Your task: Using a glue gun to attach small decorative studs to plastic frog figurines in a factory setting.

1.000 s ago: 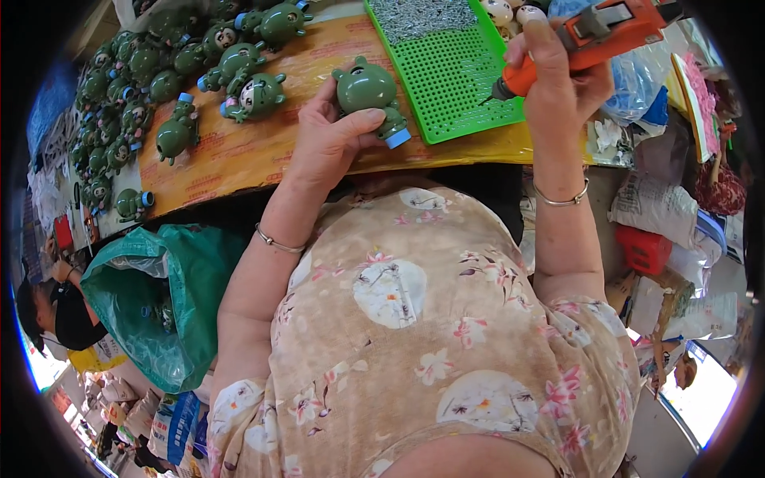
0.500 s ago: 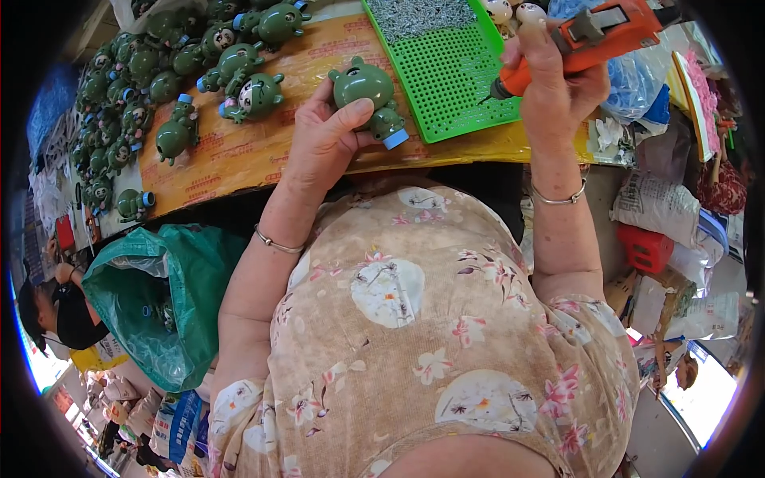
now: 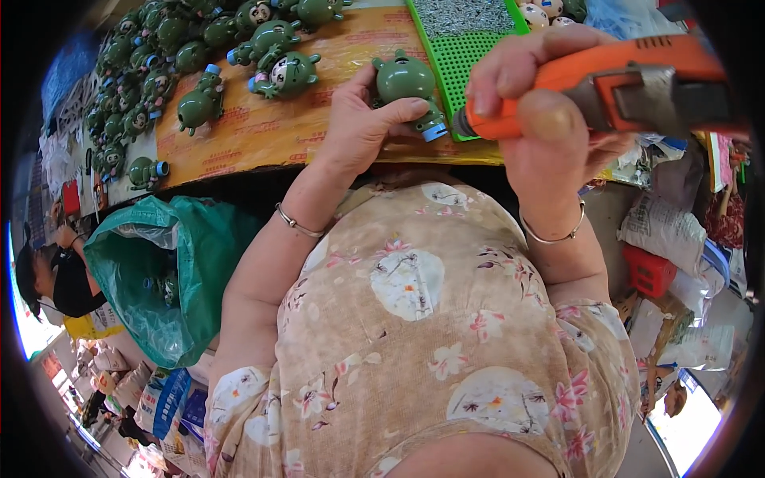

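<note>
Table (image 3: 239,139), orange-covered; by near edge, left grip (image 3: 358,123) holding green animal figurine (image 3: 405,80), right grip (image 3: 550,143) around orange power screwdriver (image 3: 677,60); green sack (image 3: 203,279) below left corner; red basket (image 3: 649,272) off right

Worktable (image 3: 150,143) w/ orange printed sheet (image 3: 247,131) on top.
Dk-grn eared figurines (image 3: 170,33) heaped at L, a few loose nr ctr; bright-grn perforated tray (image 3: 456,65) w/ silvery pcs at R.
</note>
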Action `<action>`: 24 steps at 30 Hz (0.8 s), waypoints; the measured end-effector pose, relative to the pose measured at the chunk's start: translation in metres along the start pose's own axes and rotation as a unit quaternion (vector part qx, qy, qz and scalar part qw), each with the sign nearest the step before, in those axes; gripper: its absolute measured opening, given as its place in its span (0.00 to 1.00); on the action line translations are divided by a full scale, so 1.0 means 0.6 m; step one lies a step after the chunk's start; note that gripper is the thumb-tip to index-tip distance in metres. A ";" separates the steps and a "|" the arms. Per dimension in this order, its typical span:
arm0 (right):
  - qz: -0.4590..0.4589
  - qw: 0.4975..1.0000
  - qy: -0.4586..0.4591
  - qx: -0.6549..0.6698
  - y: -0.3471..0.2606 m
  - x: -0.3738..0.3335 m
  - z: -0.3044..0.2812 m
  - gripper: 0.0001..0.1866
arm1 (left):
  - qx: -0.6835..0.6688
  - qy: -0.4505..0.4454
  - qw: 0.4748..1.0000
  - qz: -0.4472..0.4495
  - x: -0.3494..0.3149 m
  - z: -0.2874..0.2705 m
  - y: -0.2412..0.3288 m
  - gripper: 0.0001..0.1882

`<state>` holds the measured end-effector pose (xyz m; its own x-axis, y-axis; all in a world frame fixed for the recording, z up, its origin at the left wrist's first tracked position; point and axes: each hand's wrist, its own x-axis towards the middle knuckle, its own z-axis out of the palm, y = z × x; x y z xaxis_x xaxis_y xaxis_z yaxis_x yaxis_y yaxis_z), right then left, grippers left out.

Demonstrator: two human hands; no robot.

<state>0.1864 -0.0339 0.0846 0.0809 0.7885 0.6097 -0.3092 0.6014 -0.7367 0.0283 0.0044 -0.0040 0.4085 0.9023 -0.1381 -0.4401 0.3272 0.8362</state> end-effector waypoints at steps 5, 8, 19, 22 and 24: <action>-0.003 1.000 0.005 -0.013 0.010 0.007 0.012 0.19 | 0.013 -0.005 1.000 -0.013 0.000 -0.005 -0.005 0.25; 0.002 1.000 0.013 -0.009 0.018 0.008 0.018 0.18 | 0.019 -0.003 1.000 -0.009 0.001 -0.008 -0.007 0.25; 0.022 0.997 0.039 -0.060 0.031 0.007 0.025 0.11 | 0.030 -0.005 0.999 -0.013 0.003 0.000 -0.003 0.26; 0.040 0.994 0.050 -0.084 0.033 0.003 0.023 0.10 | 0.035 0.003 0.999 0.014 0.004 -0.001 -0.014 0.25; 0.031 0.994 0.036 -0.096 0.038 0.001 0.019 0.10 | 0.044 -0.005 0.999 0.001 0.005 -0.003 -0.010 0.24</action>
<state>0.1686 -0.0208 0.0715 0.1378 0.8281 0.5433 -0.1306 0.5590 -0.8188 0.0308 0.0056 -0.0104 0.4162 0.8997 -0.1318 -0.3682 0.2993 0.8803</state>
